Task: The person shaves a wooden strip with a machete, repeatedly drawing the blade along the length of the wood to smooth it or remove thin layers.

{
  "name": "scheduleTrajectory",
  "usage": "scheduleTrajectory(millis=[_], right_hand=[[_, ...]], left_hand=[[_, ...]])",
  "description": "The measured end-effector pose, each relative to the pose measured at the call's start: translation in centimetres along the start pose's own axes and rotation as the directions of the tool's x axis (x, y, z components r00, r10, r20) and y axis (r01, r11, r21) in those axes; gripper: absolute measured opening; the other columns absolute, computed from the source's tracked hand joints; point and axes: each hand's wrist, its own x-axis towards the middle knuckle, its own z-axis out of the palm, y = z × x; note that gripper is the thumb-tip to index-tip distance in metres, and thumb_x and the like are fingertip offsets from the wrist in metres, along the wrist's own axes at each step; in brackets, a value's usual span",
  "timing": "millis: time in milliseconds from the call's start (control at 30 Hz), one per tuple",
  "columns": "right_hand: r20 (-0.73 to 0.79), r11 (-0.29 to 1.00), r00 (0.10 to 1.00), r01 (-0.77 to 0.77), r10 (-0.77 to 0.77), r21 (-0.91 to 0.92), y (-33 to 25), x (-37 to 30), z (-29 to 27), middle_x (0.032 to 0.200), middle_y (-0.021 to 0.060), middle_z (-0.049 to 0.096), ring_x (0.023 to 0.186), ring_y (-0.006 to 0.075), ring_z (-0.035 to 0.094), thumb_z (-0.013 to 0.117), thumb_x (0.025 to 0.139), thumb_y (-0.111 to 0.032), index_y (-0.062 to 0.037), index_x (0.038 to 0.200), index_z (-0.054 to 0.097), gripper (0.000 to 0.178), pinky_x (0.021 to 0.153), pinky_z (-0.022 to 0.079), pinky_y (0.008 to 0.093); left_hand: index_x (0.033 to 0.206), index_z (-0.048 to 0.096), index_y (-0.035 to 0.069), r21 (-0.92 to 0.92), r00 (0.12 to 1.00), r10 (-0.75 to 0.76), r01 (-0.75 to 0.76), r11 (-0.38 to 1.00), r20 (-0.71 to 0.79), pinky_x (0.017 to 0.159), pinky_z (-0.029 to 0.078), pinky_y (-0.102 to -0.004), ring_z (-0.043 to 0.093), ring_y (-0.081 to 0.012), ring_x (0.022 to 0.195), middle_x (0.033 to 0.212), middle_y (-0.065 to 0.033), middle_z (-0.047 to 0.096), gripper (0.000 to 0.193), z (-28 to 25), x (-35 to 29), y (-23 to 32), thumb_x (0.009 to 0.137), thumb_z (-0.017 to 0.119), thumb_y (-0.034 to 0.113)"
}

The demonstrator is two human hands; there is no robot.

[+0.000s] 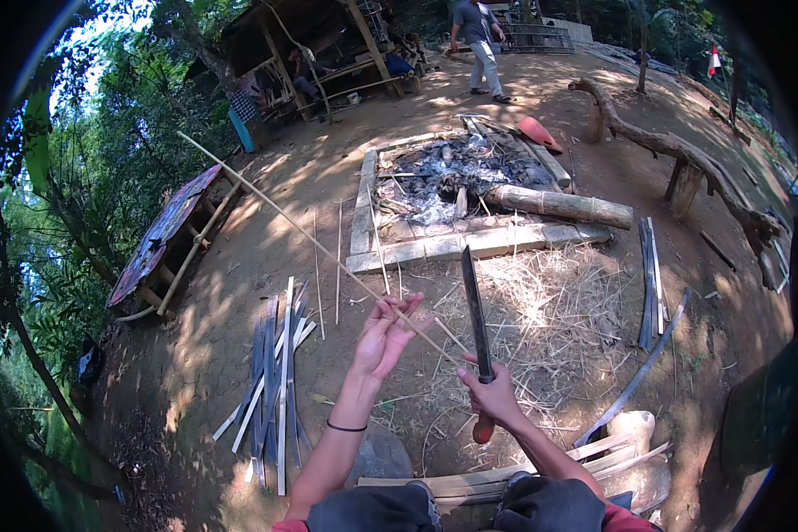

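The left hand (387, 335) is lightly closed, thumb and fingertips pinched on a long, thin strip (294, 223), with the other fingers fanned apart; such a light grip probably lets the strip slide or turn. The strip slants from near the right hand (491, 392) up and away to the left, over open ground, which presumably leaves its long far part free of the body and the piles. The right hand is clamped around the handle of a long knife (475, 306), whose dark blade points forward, away from the person's knees (548, 507), likely for safety and control. The strip's near end meets the right hand by the thumb, just beside the base of the blade; whether the thumb presses it or merely touches it, I cannot tell. Left of the hands, a bundle of dark and pale slats (284, 377) lies roughly lengthwise on the ground, seemingly within easy reach. More pale slats (470, 481) lie crosswise by the knees, close to the body. Ahead, scattered shavings (550, 310) spread over the earth before a fire pit (470, 246), whose low border appears to hold in the ash. A thick log (563, 205) rests across that border, one end among the ashes, the other outside.
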Motion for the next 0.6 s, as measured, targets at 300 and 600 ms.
scheduleTrajectory(millis=[300, 600], right_hand=[[-0.112, 0.87, 0.973, 0.124, -0.2, -0.478, 3.2, 3.3, -2.7, 0.054, -0.0015, 0.054, 0.048, 0.0064, 0.047, 0.072, 0.086, -0.031, 0.0007, 0.08, 0.07, 0.032, 0.043, 0.035, 0.0278], [-0.103, 0.655, 0.968, 0.075, -0.228, -0.752, -0.6, 4.1, -7.8, 0.049, 0.0009, 0.05, 0.047, 0.0093, 0.043, 0.072, 0.084, -0.037, 0.0023, 0.074, 0.069, 0.041, 0.046, 0.034, 0.032]], left_hand=[[0.117, 0.056, 0.009, 0.171, 0.992, -0.022, 0.043, 0.984, -0.124, 0.106, 0.031, -0.0671, 0.04, -0.0316, 0.132, 0.13, -0.0173, 0.052, 0.026, -0.9, -1.5, -2.0, 0.101, 0.043, 0.026], [0.116, 0.058, -0.007, 0.505, 0.928, -0.374, 0.326, 0.799, -0.008, 0.094, 0.048, -0.0401, 0.064, -0.0278, 0.102, 0.116, -0.0199, 0.062, 0.041, 5.3, -5.5, 5.1, 0.103, 0.041, 0.028]])
